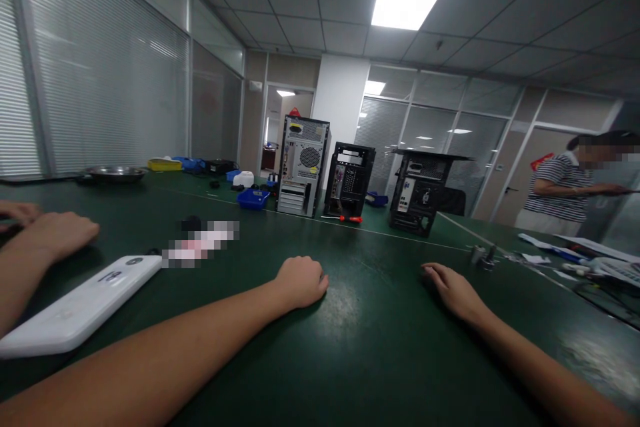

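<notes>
Both of the wearer's forearms lie stretched out across the green table [380, 347], and neither hand holds anything. The left hand [301, 281] rests near the middle of the mat, knuckles up, fingers curled under into a loose fist, empty, with the forearm running back toward the lower left corner. The right hand [453, 288] sits palm down to its right, well apart from the left, fingers stretched forward and flat on the table, slightly together, gripping nothing; its forearm angles back to the lower right.

Over on the far left, another person's hands come in: one hand [63, 233] lies loosely closed on the table, a second hand [19, 212] just behind it at the edge of view. Just beside that arm lies a white flat device [80, 307], long and rounded, flat on the mat and well left of the wearer's left hand.

Further back, three computer cases stand upright with their rear panels toward us: a silver case [303, 167], a black case [350, 180] and another black case [420, 193]. A red-handled screwdriver [347, 218] lies in front of the middle one. A blue tray [253, 198] sits left of the silver case, and a metal bowl [116, 174] stands far left. A person in a striped shirt [557, 187] stands at the right.
</notes>
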`<state>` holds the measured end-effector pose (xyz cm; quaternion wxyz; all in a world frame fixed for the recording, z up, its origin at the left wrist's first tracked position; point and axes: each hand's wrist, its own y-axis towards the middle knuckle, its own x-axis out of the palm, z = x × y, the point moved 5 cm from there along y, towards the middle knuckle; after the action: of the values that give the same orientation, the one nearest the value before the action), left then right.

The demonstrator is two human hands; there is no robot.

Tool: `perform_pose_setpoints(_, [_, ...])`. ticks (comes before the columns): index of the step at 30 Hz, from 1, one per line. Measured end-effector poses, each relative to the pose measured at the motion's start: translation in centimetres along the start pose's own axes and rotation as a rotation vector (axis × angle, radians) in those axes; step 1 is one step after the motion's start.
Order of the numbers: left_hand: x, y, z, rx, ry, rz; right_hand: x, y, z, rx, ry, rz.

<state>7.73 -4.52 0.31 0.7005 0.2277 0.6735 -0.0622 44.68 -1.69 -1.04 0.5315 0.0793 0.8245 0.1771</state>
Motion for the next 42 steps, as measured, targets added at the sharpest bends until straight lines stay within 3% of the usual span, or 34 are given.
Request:
perform_pose_setpoints(3, [0.1,0.1,0.0,0.011,-0.031,0.008,0.3,-0.4,-4.2,-0.124,0.008,-0.003])
perform_pose_setpoints(7, [-0.3,0.0,0.7,0.07,-0.152,0.053,0.6,-2.6,-12.4,-0.237,0.071,-0.092])
perform_pose_setpoints(11, [-1.2,-1.0,3.3,0.31,-0.348,0.066,1.1,-6.0,-19.5,-0.403,-0.021,-0.087])
perform_pose_setpoints(14, [-1.5,-2.2,5.4,0.496,-0.325,0.048,2.0,-7.7,-21.9,-0.538,-0.113,-0.081])
perform_pose_setpoints(19, [-1.2,-2.8,6.2,0.551,-0.285,0.042,2.9,-8.2,-21.4,-0.626,-0.091,-0.052])
perform_pose_setpoints(22, [-1.2,-2.7,6.0,0.544,-0.297,0.05,2.6,-7.7,-20.6,-0.587,-0.01,-0.022])
perform_pose_setpoints(26, [-1.2,-2.7,6.0,0.535,-0.245,0.064,3.0,-7.1,-19.9,-0.501,0.117,-0.125])
perform_pose_setpoints(31, [-1.1,-2.0,4.8,0.357,-0.137,0.146,3.4,-6.2,-18.8,-0.375,0.172,-0.193])
perform_pose_setpoints(36, [0.0,-0.5,1.7,0.081,-0.251,0.114,3.0,-5.2,-17.0,-0.212,0.147,-0.13])
perform_pose_setpoints(39, [0.6,-0.1,1.0,0.048,-0.345,0.073,2.6,-5.0,-16.4,-0.16,0.133,-0.087])
perform_pose_setpoints(42, [0.5,-0.3,1.4,0.113,-0.385,0.078,2.4,-5.4,-17.0,-0.184,0.1,-0.097])
